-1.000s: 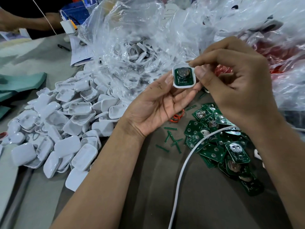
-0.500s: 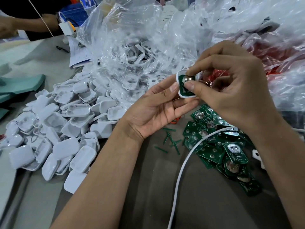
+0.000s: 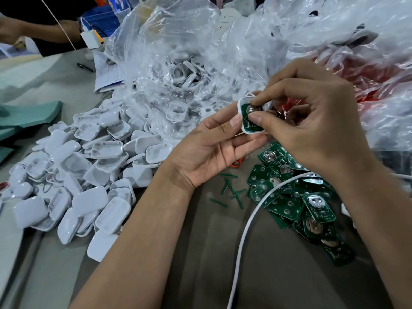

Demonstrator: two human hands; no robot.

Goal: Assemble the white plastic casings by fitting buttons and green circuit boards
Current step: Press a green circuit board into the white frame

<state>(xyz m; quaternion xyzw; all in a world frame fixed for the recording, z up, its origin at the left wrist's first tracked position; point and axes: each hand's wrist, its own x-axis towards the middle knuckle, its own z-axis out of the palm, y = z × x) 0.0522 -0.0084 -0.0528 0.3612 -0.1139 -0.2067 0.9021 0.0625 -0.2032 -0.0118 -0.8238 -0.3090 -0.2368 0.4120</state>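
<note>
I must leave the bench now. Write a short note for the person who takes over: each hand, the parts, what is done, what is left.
Left hand: holds the white casing from below and at its side, open side up.
Right hand: thumb and forefinger press on the green circuit board lying inside that casing.
Parts: loose boards lie under the right wrist; pile of casings to the left; more white parts in the clear bag.
Done: board is placed in this casing; whether it is fully seated cannot be told.
Left: finish pressing, set it aside, go on with the pile.
</note>
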